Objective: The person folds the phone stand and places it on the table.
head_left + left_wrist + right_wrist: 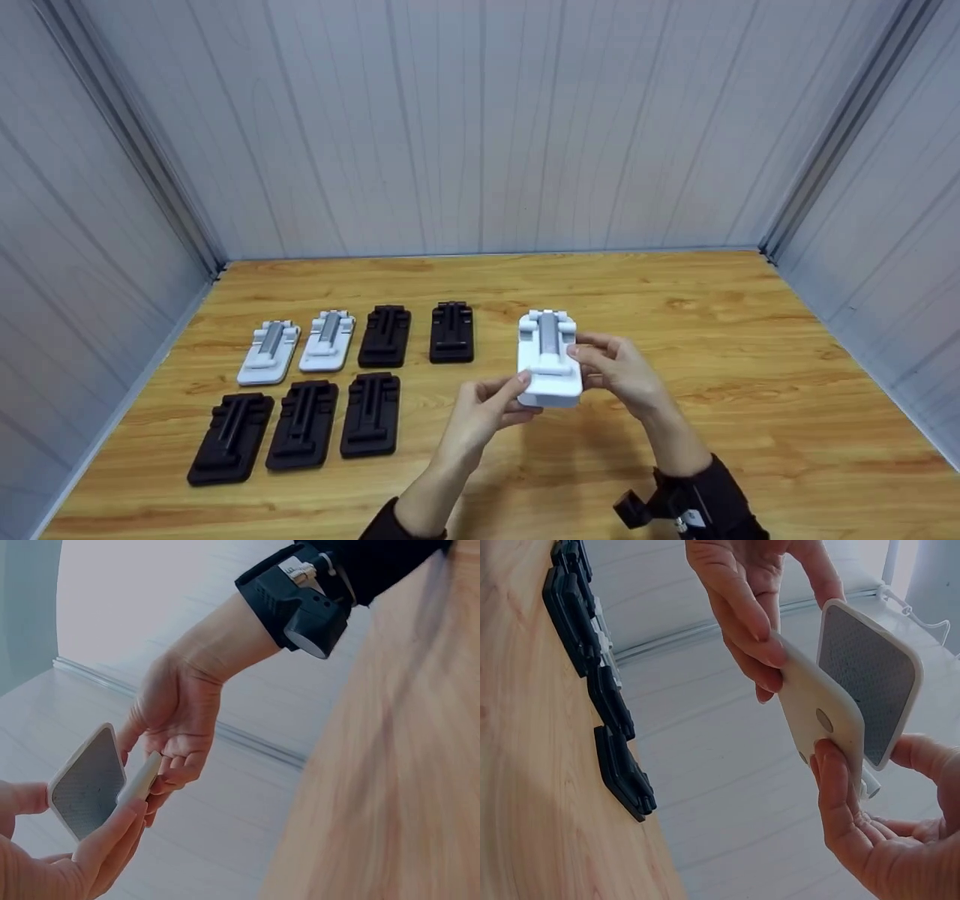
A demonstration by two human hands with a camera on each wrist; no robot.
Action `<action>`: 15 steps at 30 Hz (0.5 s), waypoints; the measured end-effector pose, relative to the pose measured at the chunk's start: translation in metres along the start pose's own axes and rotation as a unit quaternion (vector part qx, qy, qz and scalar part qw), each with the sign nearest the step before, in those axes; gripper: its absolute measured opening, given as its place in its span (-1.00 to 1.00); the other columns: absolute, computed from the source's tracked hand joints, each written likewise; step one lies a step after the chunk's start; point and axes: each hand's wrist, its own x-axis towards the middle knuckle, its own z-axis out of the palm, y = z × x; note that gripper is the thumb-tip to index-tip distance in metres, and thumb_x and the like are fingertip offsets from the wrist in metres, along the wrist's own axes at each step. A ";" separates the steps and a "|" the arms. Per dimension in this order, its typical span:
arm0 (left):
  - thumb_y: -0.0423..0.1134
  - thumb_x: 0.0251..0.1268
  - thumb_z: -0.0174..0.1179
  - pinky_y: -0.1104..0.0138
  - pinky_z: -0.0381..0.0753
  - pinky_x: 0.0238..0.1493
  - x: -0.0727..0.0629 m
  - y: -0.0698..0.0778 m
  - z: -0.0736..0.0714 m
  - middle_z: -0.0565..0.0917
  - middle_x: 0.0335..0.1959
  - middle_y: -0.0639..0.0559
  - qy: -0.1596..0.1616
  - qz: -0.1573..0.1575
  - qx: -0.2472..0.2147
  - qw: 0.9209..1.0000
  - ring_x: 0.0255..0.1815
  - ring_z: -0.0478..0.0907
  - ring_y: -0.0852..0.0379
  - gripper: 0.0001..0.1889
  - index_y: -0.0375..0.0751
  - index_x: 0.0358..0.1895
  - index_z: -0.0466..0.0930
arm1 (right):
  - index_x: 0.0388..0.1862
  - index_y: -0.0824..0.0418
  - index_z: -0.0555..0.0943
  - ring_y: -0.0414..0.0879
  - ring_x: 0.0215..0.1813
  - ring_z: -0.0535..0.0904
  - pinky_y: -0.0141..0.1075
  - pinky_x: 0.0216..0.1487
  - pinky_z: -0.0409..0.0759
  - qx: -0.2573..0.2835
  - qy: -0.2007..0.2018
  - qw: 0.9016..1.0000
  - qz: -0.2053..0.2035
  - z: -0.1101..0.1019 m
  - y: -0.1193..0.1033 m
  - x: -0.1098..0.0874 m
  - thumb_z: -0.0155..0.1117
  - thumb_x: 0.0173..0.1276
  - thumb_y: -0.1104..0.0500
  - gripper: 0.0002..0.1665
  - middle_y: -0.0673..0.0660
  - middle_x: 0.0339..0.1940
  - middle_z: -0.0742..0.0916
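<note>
Above the table, both hands hold a white foldable phone stand (551, 384) with a grey strip down its middle. My left hand (476, 412) pinches its lower left corner, thumb on the front face. On the other side, my right hand (624, 375) grips the right edge with thumb and fingers. The right wrist view shows the stand's base (817, 701) and its grey-padded plate (866, 675) swung apart at an angle. Fingers of both hands lie along the base there, and a thumb touches each side of the plate.
To the left on the wooden table (712, 337) lie two folded white phone stands (328, 352) and several folded black ones (369, 431), in two rough rows. Pale panel walls (480, 127) enclose the table at the back and both sides.
</note>
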 end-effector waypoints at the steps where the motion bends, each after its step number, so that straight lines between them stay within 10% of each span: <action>1: -0.30 0.70 0.14 0.30 0.92 0.01 -0.001 0.000 -0.001 0.80 -0.02 -0.50 0.002 0.000 -0.001 1.000 -0.26 0.82 0.18 -0.53 -0.81 0.27 0.51 | 0.49 0.79 0.26 -0.25 -0.21 0.79 -0.44 -0.20 0.82 -0.001 0.000 1.000 0.003 0.002 0.000 0.000 0.20 0.65 0.20 -0.25 -0.01 -0.09 0.87; 15: -0.61 0.56 0.15 0.37 0.92 -0.17 -0.003 -0.014 -0.009 0.72 -0.07 -0.71 0.056 0.024 0.012 0.998 -0.32 0.88 -0.05 -0.71 -0.91 0.13 0.52 | 0.44 0.81 0.29 -0.31 -0.36 0.75 -0.51 -0.33 0.77 -0.014 -0.009 1.000 0.017 0.024 0.004 0.002 0.09 0.62 0.42 -0.42 -0.10 -0.30 0.86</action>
